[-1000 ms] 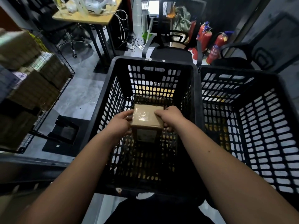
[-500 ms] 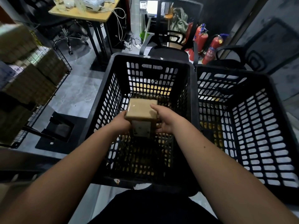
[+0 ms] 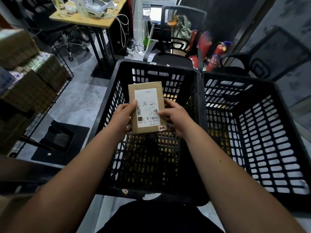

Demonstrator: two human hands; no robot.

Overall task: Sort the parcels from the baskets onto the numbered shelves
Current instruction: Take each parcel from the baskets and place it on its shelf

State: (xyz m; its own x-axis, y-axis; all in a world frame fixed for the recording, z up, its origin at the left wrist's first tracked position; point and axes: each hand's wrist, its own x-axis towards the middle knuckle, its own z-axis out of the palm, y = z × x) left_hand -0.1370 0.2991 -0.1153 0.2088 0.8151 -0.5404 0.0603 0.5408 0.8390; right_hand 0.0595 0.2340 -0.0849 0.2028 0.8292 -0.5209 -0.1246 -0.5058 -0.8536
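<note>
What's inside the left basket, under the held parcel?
No parcel shows inside the left basket, just bare mesh floor. The parcel, both hands and the near wall hide part of it.

Head-worn view, forward and downward, close.
</note>
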